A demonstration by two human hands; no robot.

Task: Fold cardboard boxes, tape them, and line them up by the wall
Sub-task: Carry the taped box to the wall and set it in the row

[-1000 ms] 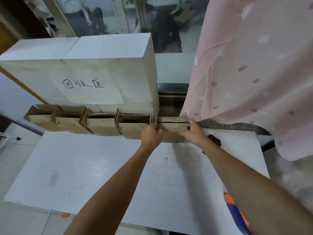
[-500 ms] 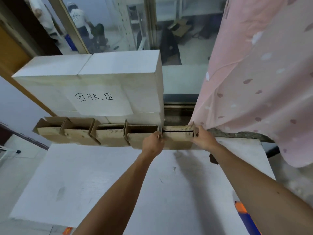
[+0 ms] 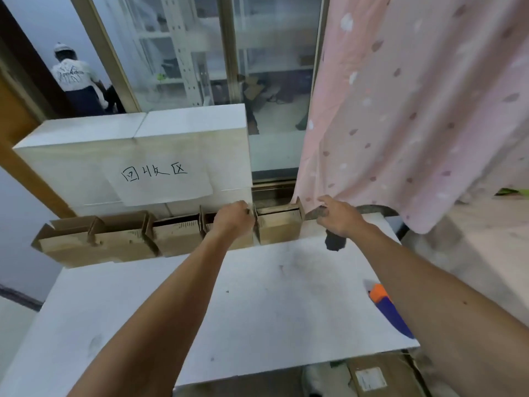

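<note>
Head view: right grip point(image 3: 339, 217) has let go and hangs open just beside the last box point(image 3: 279, 230); left grip point(image 3: 233, 222) still holds its far edge. Placement looks nearly done.

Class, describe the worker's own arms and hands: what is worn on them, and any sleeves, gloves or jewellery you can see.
The left arm and right arm are bare to the frame's lower edge; no sleeve shows. The left hand and right hand wear no gloves; no watch, bracelet or ring is visible.
</note>
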